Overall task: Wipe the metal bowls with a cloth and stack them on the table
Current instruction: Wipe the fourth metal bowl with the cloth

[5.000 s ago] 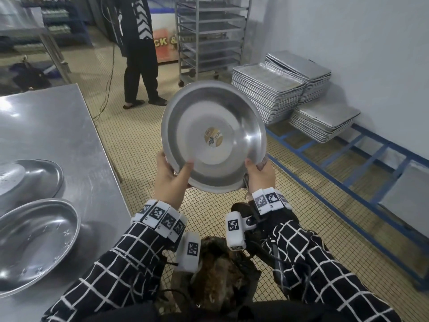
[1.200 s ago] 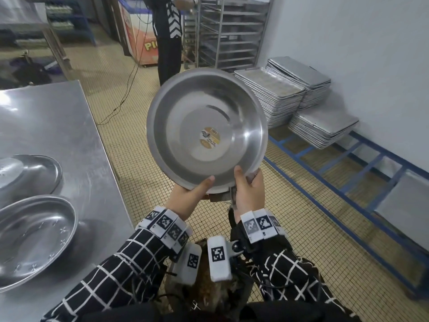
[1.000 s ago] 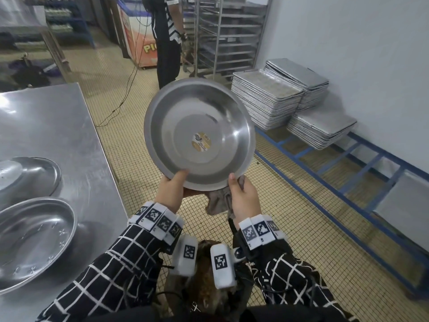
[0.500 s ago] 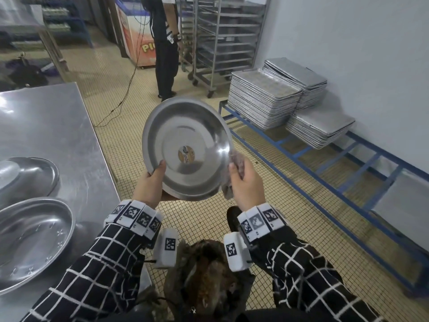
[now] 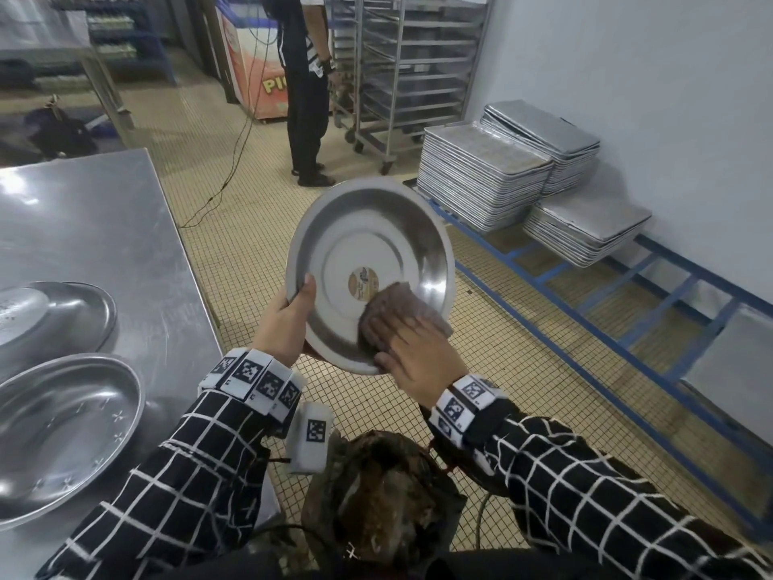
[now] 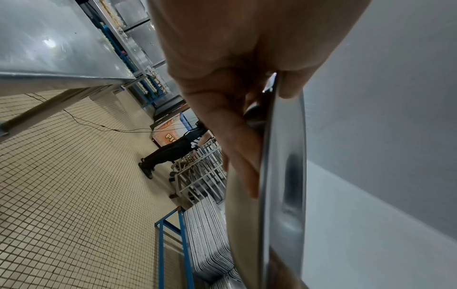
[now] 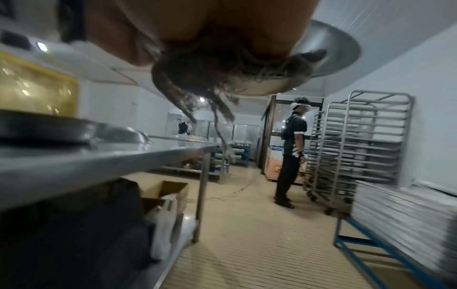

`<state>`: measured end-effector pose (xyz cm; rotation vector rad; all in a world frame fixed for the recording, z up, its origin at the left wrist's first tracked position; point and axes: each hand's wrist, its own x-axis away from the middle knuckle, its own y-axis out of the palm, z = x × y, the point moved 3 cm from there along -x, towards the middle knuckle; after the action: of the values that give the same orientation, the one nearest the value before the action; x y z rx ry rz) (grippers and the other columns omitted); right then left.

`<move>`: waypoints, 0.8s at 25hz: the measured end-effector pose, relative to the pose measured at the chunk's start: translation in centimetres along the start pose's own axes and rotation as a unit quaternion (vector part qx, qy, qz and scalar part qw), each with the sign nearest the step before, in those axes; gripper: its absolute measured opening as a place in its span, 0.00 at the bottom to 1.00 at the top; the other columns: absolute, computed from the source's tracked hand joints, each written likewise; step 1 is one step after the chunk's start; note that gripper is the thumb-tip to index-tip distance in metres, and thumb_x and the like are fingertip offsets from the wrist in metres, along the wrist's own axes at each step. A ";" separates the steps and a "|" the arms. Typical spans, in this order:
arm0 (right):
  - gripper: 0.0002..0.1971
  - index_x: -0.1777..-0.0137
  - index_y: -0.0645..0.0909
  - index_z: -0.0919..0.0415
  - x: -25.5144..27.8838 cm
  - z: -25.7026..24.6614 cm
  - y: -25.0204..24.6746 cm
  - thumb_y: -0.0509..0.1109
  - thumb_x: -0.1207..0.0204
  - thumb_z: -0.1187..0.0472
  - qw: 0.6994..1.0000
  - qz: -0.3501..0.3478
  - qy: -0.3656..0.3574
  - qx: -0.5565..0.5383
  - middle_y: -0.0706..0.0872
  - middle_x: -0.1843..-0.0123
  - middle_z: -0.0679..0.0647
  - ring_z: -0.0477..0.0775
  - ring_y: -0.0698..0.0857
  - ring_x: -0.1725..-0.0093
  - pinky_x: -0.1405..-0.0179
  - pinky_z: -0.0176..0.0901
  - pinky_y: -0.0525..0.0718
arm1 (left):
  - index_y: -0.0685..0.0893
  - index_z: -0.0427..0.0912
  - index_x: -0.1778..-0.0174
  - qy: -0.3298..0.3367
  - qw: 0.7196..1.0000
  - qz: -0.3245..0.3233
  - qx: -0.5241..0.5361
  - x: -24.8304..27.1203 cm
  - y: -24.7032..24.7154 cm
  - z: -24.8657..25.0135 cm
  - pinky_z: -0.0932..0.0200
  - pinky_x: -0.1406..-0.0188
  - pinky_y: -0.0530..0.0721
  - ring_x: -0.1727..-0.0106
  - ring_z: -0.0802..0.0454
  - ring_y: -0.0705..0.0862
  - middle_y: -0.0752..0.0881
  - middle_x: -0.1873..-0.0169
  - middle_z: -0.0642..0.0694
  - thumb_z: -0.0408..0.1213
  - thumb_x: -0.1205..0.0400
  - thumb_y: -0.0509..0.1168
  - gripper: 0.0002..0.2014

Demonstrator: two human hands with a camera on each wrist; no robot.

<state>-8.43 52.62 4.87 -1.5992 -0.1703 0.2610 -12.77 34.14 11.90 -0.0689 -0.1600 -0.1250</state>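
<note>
A round metal bowl is held up over the tiled floor, tilted with its inside facing me and a sticker at its centre. My left hand grips its left rim, thumb inside and fingers behind; the left wrist view shows the rim edge-on in that hand. My right hand lies flat, fingers spread, and presses a brownish cloth against the lower right of the bowl's inside. In the right wrist view the frayed cloth hangs under the palm against the bowl. Two more metal bowls sit on the steel table at my left.
A person stands ahead beside a wheeled tray rack. Stacks of baking trays rest on a low blue frame along the right wall. A cable trails over the floor. A dark bag sits just below my arms.
The bowl came lower and turned. My right hand left the bottom rim and brought the cloth onto the bowl's inside. My left hand shifted to the left rim.
</note>
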 end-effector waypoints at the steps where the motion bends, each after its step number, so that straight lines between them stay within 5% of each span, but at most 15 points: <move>1: 0.36 0.18 0.59 0.56 -0.1 1.5 -0.2 0.31 0.18 0.39 1.000 0.000 0.011 0.024 0.62 0.17 0.55 0.54 0.58 0.17 0.18 0.51 0.43 | 0.82 0.42 0.54 0.004 1.000 -0.005 -0.004 0.0 0.0 0.0 0.58 0.74 0.84 0.67 0.46 0.87 0.88 0.65 0.44 0.51 0.15 0.56 0.17; 5: 0.32 0.17 0.54 0.55 -0.7 3.9 -1.4 0.33 0.18 0.43 0.994 0.021 0.098 0.040 0.55 0.15 0.52 0.51 0.49 0.16 0.26 0.41 0.26 | 0.77 0.46 0.63 0.020 1.000 0.005 -0.005 0.6 0.6 0.5 0.69 0.80 0.80 0.75 0.57 0.83 0.82 0.69 0.49 0.49 0.14 0.54 0.16; 11: 0.31 0.26 0.73 0.56 0.4 -2.4 0.4 0.40 0.17 0.42 0.972 0.127 0.076 -0.183 0.76 0.26 0.51 0.49 0.69 0.23 0.18 0.50 0.51 | 0.74 0.54 0.63 0.016 0.998 0.044 0.040 0.1 0.9 0.4 0.64 0.67 0.76 0.62 0.55 0.81 0.81 0.63 0.53 0.54 0.15 0.54 0.13; 14: 0.26 0.28 0.74 0.55 1.3 -4.3 1.1 0.45 0.15 0.44 0.941 0.206 0.106 -0.248 0.76 0.26 0.49 0.46 0.65 0.21 0.20 0.57 0.60 | 0.77 0.50 0.59 0.019 0.998 0.045 0.041 -0.4 1.4 0.2 0.55 0.55 0.82 0.58 0.50 0.83 0.83 0.62 0.52 0.56 0.16 0.55 0.16; 18: 0.30 0.21 0.65 0.56 2.3 -2.5 1.0 0.41 0.15 0.43 0.924 0.264 0.179 -0.209 0.63 0.18 0.50 0.46 0.46 0.16 0.17 0.52 0.48 | 0.82 0.47 0.54 0.003 0.996 0.041 0.083 -1.1 1.1 -1.2 0.40 0.48 0.86 0.54 0.39 0.88 0.88 0.58 0.41 0.58 0.18 0.59 0.18; 20: 0.30 0.17 0.52 0.55 2.5 -0.4 0.5 0.41 0.16 0.42 0.901 0.269 0.235 -0.246 0.46 0.14 0.49 0.49 0.41 0.16 0.19 0.49 0.55 | 0.84 0.47 0.54 -0.005 0.995 0.023 0.100 -1.4 0.7 -1.8 0.32 0.45 0.83 0.51 0.33 0.87 0.89 0.56 0.38 0.59 0.21 0.62 0.18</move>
<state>-5.96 52.85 4.21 -2.1463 0.6376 0.2575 -13.81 34.82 9.81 0.1255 -0.1794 -0.0626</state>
